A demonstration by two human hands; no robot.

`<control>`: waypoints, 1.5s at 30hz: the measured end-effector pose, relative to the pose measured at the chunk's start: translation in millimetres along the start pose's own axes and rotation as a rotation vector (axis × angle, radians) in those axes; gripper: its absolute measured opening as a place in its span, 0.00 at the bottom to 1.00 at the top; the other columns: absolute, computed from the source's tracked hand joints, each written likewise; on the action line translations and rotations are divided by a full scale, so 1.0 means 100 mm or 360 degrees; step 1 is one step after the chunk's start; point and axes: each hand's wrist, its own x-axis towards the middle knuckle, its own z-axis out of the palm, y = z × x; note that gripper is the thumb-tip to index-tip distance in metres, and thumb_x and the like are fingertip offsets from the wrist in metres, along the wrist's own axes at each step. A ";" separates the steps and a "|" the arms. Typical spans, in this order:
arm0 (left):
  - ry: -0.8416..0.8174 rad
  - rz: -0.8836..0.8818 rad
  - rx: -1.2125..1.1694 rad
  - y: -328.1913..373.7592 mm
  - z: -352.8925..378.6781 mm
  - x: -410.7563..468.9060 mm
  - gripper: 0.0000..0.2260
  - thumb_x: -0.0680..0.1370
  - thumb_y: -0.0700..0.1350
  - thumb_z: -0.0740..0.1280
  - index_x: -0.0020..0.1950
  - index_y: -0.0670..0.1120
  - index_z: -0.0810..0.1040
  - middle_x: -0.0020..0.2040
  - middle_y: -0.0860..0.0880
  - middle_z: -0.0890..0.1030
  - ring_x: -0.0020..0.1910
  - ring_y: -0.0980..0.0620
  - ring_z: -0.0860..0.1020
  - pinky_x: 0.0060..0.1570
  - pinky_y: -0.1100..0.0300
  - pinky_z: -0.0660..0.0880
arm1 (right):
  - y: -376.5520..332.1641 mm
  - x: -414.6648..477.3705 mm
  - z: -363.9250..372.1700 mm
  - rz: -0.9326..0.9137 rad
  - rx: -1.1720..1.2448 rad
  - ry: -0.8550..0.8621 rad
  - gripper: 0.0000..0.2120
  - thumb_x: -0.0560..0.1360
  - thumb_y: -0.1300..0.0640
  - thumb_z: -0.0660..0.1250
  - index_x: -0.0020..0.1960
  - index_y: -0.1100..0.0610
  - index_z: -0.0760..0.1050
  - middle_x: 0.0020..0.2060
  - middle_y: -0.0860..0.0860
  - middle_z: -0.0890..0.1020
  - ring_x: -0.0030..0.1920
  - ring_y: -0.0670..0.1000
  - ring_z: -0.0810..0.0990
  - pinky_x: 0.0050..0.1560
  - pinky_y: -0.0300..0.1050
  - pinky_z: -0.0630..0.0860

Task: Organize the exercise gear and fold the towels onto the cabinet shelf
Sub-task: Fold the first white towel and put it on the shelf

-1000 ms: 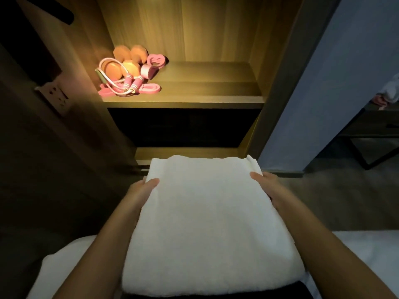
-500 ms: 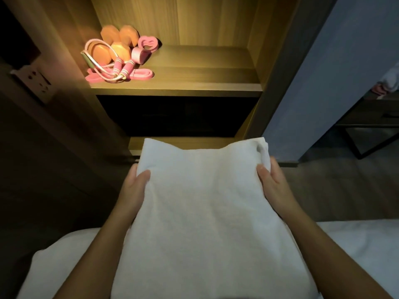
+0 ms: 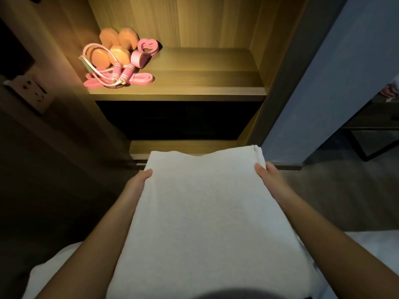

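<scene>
Both hands (image 3: pixel 140 180) grip towel (image 3: pixel 207 212); exercise gear (image 3: pixel 116 63) crowds shelf's (image 3: pixel 194 91) left.

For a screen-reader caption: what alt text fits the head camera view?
Two bare hands, left hand and right hand, hold a folded white towel by its sides before an open wooden cabinet. On its lit shelf, pink and orange exercise gear sits bunched at the left.

Thick white terry-cloth towel (image 3: pixel 207 212), nubbly and matt. Wood-grain cabinet shelf (image 3: pixel 194 83), smooth with a satin sheen. At ten o'clock, pink jump rope (image 3: pixel 121 74), plastic-looking, and smooth orange dumbbells (image 3: pixel 117 47).
</scene>
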 end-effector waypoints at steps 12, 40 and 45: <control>-0.0437 0.0067 0.0655 -0.37 -0.49 -0.51 0.22 0.67 0.57 0.71 0.58 0.50 0.78 0.48 0.48 0.86 0.50 0.45 0.83 0.43 0.51 0.77 | 0.17 -0.65 -0.42 0.0161 0.0126 -0.0385 0.23 0.67 0.43 0.71 0.55 0.56 0.78 0.44 0.53 0.86 0.46 0.56 0.86 0.43 0.50 0.80; -0.0098 0.0371 0.0596 -0.40 -0.27 -0.44 0.16 0.79 0.55 0.65 0.59 0.44 0.76 0.57 0.44 0.80 0.51 0.45 0.79 0.52 0.49 0.76 | 0.37 -0.81 -0.25 0.0245 -0.0073 -0.0318 0.20 0.75 0.40 0.65 0.61 0.51 0.72 0.54 0.52 0.81 0.52 0.55 0.80 0.44 0.48 0.76; -0.0080 0.0295 0.0413 -0.21 -0.18 -0.31 0.19 0.76 0.56 0.70 0.62 0.48 0.74 0.54 0.46 0.81 0.50 0.45 0.81 0.39 0.52 0.77 | 0.19 -0.63 -0.26 0.0179 0.0336 -0.0313 0.19 0.73 0.43 0.70 0.60 0.50 0.75 0.51 0.53 0.85 0.50 0.58 0.85 0.45 0.54 0.81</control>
